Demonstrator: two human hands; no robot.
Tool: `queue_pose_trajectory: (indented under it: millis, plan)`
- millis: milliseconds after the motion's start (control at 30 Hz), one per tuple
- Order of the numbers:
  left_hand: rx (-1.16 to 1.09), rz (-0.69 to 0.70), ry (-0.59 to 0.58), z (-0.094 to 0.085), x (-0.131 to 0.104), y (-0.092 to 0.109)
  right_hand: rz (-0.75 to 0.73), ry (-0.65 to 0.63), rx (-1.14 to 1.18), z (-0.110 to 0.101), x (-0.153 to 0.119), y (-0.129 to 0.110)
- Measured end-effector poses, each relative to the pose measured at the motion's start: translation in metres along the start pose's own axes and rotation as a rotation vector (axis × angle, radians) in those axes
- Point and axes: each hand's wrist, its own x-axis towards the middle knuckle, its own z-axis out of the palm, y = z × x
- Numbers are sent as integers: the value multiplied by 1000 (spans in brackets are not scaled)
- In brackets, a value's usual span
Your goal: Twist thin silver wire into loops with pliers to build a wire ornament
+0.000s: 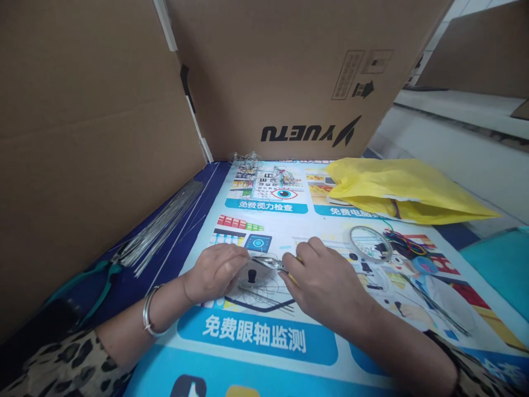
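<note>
My right hand (pixel 320 270) is closed around a pair of small pliers (pixel 268 262) with yellow on the grip. The jaws point left and reach the fingertips of my left hand (pixel 221 270). Those fingers are pinched on a thin wire, mostly hidden at the plier tips. Just below, between both hands, fine curved and straight wires (pixel 264 295) lie over the printed sheet.
A bundle of straight wires (pixel 163 226) and teal-handled pliers (pixel 105 281) lie at left. Tangled wire pieces (pixel 281 175) sit at the back. A round dish (pixel 371 243), coloured cords (pixel 407 242) and a yellow bag (pixel 405 182) are right. Cardboard walls (pixel 289 71) stand behind and left.
</note>
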Motion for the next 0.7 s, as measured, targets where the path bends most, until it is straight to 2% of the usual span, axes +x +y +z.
queue_pose_trajectory:
  millis: [367, 700]
  plan:
    - [-8, 0, -11, -1, 3, 2, -31, -3, 12, 3, -1, 1]
    - [-58, -6, -1, -1, 7, 2, 32, 42, 11, 6, -2, 0]
